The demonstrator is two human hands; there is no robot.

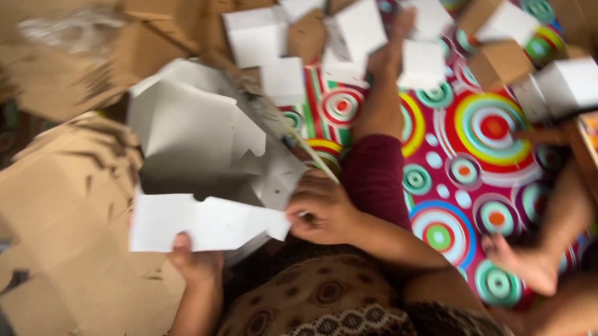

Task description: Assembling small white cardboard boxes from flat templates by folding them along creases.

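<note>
Two hands hold one flat white carton blank (204, 222) between them. We see the left hand (194, 260) with its fingers closed on the blank's lower edge, and the right hand (322, 207) pinching its right end. Just above the fingers lies a stack of grey-white flat blanks (197, 135); brown cardboard sheets (59, 219) spread to their left. Beyond the right fingers, folded white boxes (360, 27) sit on a cloth with bright circles (485, 129).
</note>
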